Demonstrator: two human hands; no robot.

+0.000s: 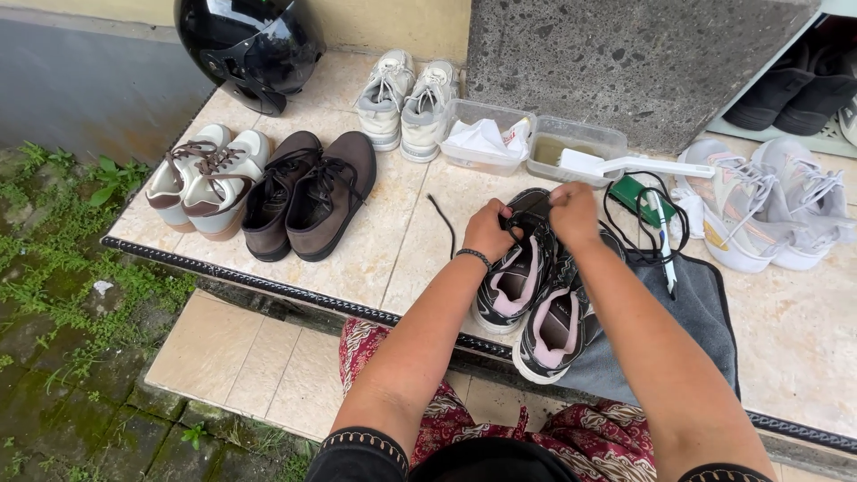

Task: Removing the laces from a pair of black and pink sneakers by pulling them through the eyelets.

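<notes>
We work at a tiled ledge (402, 241) with both hands over a pair of black sneakers with pink lining (536, 295). The pair lies partly on a grey towel (705, 312) at the ledge's front edge. Our left hand (489, 230) has its grip pinched together on the black lace (444, 223) at the top of the left-side sneaker; the lace's free end trails across the tile. Our right hand (574, 214) has its grip closed on the lace area just beside the left hand.

Beyond the hands stand two clear plastic tubs (536, 143), a white brush (625, 165) resting across one. To the left sit brown shoes (312, 192), tan-and-white sneakers (205, 178), grey-white sneakers (406, 98) and a black helmet (250, 45). Pale sneakers (768, 201) lie at right.
</notes>
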